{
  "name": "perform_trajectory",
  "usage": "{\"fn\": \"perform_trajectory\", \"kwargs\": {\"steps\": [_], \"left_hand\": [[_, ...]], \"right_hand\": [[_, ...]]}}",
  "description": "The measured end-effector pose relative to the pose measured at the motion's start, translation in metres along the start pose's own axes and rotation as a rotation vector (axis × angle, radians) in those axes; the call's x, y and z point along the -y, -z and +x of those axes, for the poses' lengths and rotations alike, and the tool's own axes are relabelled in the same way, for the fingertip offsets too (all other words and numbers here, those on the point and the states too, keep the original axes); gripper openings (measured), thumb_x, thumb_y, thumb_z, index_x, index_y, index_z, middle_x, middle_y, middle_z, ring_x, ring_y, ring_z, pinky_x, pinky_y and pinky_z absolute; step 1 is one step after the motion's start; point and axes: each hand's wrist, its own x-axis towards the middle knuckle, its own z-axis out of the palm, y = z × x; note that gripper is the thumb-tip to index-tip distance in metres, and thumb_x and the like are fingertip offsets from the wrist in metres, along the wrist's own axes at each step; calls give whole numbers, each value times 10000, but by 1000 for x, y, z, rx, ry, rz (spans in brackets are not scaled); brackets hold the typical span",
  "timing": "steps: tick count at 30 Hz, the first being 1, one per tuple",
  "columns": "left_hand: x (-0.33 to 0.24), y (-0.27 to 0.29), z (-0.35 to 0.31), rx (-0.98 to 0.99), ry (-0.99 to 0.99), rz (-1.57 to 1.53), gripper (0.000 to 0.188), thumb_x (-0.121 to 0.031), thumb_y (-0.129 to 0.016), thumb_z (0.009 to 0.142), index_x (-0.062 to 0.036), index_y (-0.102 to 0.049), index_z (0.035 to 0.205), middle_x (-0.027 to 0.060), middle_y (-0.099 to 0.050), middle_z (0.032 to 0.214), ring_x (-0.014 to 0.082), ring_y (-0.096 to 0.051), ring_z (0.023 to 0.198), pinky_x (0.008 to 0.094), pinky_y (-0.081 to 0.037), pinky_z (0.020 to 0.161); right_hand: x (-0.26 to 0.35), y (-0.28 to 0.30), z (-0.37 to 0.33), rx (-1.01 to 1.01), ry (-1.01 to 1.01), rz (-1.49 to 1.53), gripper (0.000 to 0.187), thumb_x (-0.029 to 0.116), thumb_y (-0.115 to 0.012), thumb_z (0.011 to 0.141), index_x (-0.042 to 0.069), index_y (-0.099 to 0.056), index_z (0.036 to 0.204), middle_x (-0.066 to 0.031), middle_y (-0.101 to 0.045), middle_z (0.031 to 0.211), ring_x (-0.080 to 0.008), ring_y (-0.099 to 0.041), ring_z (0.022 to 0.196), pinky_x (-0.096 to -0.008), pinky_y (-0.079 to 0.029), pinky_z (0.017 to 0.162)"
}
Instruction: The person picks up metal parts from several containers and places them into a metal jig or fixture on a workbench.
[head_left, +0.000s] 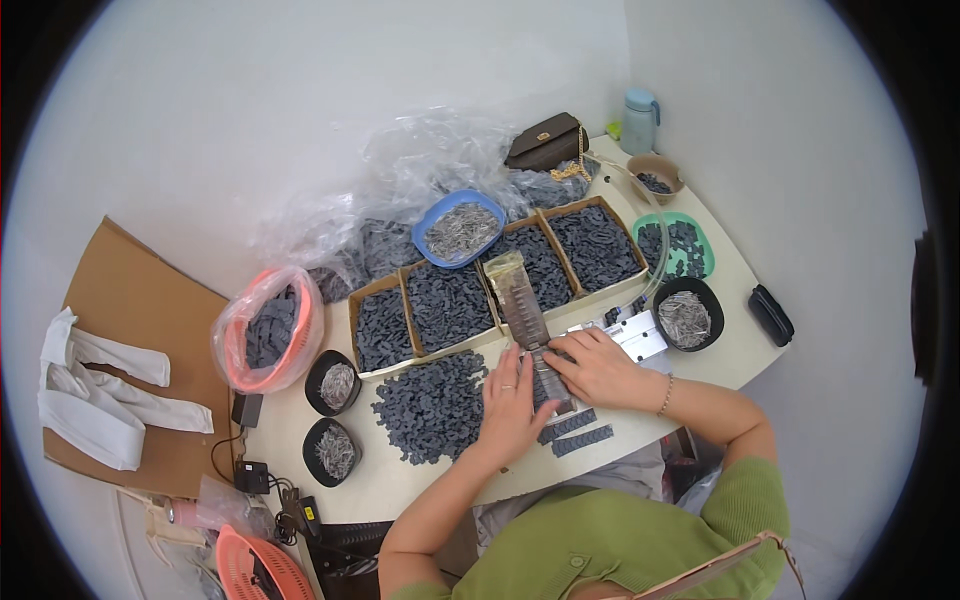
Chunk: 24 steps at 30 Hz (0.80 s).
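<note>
"Where does the head view look from?"
"Above the near edge of the cream, flat-topped table (735, 360), through the left of two head-worn fisheye lenses."
"Facing where?"
"Down across the table, taking in the plain white walls (230, 110) behind it."
"How near?"
"Far enough to fit most of the table, bare hands (608, 374) over its front part."

Two hands (510, 398) (596, 368) and three black bowls (314, 373) (310, 453) (700, 287) show.
</note>
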Motion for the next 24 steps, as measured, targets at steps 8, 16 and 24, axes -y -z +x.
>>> {"fn": "perform_trajectory", "kwargs": {"steps": [8, 16, 24], "left_hand": [[29, 13, 12, 0, -295, 9, 400, -161, -686, 806, -56, -612, 1185, 179, -461, 1372, 384, -448, 1253, 483, -348, 1027], [-7, -6, -6, 47, -96, -31, 630, -302, -661, 844, 72, -451, 1306, 262, -289, 1461, 416, -263, 1367, 529, -233, 1080], [-25, -19, -24, 89, 109, -229, 709, -344, -633, 875, 55, -354, 1389, 278, -133, 1524, 436, -96, 1416, 540, -71, 1104]], "right_hand": [[-3, -2, 1, 13, 2, 31, 406, 105, -639, 722, 28, -606, 1120, -127, -561, 1126, -283, -521, 1057, -404, -397, 892], [-1, 2, -2, -7, 16, 0, 397, 106, -626, 745, 19, -601, 1132, -130, -558, 1151, -282, -515, 1070, -406, -394, 903], [9, 5, -11, 19, 47, 12, 439, 123, -624, 699, -34, -594, 1107, -148, -563, 1170, -274, -532, 1055, -382, -400, 894]]}}
